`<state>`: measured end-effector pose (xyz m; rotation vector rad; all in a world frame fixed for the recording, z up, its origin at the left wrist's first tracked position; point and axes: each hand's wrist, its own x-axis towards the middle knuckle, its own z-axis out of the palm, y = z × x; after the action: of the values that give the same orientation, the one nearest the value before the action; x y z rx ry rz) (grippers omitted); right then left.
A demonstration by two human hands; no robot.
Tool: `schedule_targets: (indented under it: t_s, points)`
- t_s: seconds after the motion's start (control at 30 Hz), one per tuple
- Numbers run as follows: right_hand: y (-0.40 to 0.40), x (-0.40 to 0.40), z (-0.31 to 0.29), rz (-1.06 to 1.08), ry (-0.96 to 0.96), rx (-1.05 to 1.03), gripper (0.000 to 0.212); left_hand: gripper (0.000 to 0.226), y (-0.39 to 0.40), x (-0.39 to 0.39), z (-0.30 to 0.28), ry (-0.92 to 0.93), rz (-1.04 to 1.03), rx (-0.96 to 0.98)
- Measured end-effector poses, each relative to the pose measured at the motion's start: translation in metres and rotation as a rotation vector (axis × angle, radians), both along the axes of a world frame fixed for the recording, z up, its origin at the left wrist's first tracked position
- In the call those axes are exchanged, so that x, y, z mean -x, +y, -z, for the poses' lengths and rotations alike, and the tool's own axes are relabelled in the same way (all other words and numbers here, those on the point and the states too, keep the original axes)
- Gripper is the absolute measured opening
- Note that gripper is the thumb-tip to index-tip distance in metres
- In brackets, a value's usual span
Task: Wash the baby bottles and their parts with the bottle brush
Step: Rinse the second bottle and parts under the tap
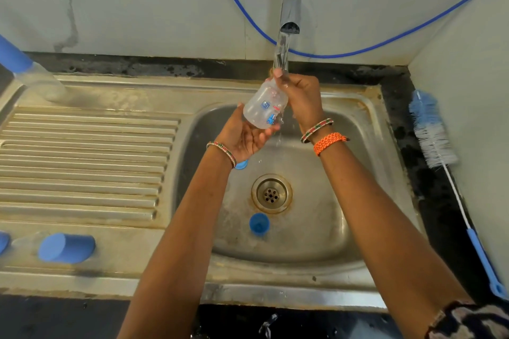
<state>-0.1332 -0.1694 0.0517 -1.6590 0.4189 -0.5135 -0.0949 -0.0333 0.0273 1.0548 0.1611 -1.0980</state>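
1. The sink (355, 231) has its basin on the right and its draining board (82, 162) on the left.
2. The tap (289, 8) stands behind the basin, with a hose (344, 53) along the wall behind it.
3. A bottle (264, 109) is held tilted over the basin under the tap, the left hand (245, 136) under its base and the right hand (300, 96) at its upper end.
4. The drain (271, 194) lies in the middle of the basin floor.
5. A cap (259, 224) lies in the basin just in front of the drain.
6. A ring (242, 164) lies in the basin under the left wrist.
7. The brush (435, 132) lies on the counter right of the sink, bristles to the back.
8. A second bottle (33, 77) lies at the board's far left corner.
9. A third bottle (63, 248) lies on the front left rim.
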Motion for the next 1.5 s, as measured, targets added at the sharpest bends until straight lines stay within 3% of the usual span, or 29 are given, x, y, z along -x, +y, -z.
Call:
schedule_targets:
  t_s: [0.1, 0.17, 0.27, 0.33, 0.47, 0.6, 0.7, 0.77, 0.83, 0.87, 0.97, 1.03, 1.1, 1.2, 1.3, 1.37, 1.5]
  points:
    - [-0.002, -0.009, 0.001, 0.075, 0.134, 0.157, 0.050, 0.064, -0.003, 0.006, 0.000, -0.096, -0.062, 0.051]
    - [-0.004, -0.014, -0.002, 0.040, 0.216, 0.170, 0.046, 0.046, -0.004, 0.008, 0.000, -0.167, -0.076, 0.041]
    - [0.001, -0.018, -0.004, -0.060, 0.157, -0.175, 0.023, 0.051, -0.005, 0.012, -0.003, -0.091, -0.115, 0.109]
    - [0.007, -0.016, 0.000, -0.104, 0.067, -0.379, 0.043, 0.057, -0.012, 0.014, -0.007, -0.061, -0.143, 0.110]
    - [0.011, -0.012, 0.006, -0.067, 0.185, -0.029, 0.053, 0.036, -0.032, 0.009, -0.009, -0.400, -0.194, -0.254]
    - [0.015, -0.012, -0.007, -0.077, 0.195, 0.165, 0.032, 0.060, -0.050, 0.005, -0.025, -0.485, -0.213, -0.289]
    - [0.011, -0.014, -0.016, -0.106, 0.141, -0.044, 0.035, 0.063, -0.055, 0.003, -0.032, -0.546, -0.368, -0.306]
    - [0.004, -0.013, -0.012, -0.144, 0.099, -0.263, 0.029, 0.062, -0.055, -0.007, -0.036, -0.401, -0.369, -0.226]
    - [0.003, -0.011, -0.009, -0.175, 0.117, -0.221, 0.053, 0.070, -0.057, -0.013, -0.038, -0.313, -0.330, -0.191]
    - [0.004, -0.011, -0.007, -0.150, 0.131, -0.144, 0.056, 0.076, -0.061, -0.013, -0.038, -0.367, -0.305, -0.221]
    - [0.006, -0.011, -0.010, 0.046, 0.061, -0.075, 0.037, 0.069, -0.072, 0.000, -0.038, -0.632, -0.301, -0.367]
    - [0.003, -0.010, -0.013, 0.149, 0.041, -0.120, 0.023, 0.061, -0.074, 0.002, -0.031, -0.607, -0.302, -0.291]
    - [-0.002, -0.011, -0.013, 0.235, 0.038, -0.193, 0.020, 0.073, -0.072, 0.000, -0.022, -0.541, -0.244, -0.091]
    - [0.003, -0.012, -0.007, 0.187, 0.022, -0.393, 0.023, 0.063, -0.068, 0.007, -0.016, -0.463, -0.243, 0.141]
    - [0.010, -0.006, -0.002, 0.001, 0.084, -0.166, 0.053, 0.063, -0.067, 0.003, -0.008, -0.348, -0.341, 0.134]
    - [0.006, -0.006, -0.003, 0.070, 0.061, -0.025, 0.043, 0.066, -0.071, 0.001, -0.009, -0.357, -0.346, 0.036]
    - [0.017, -0.008, -0.010, 0.251, -0.024, -0.003, 0.026, 0.065, -0.077, -0.002, -0.017, -0.290, -0.361, 0.007]
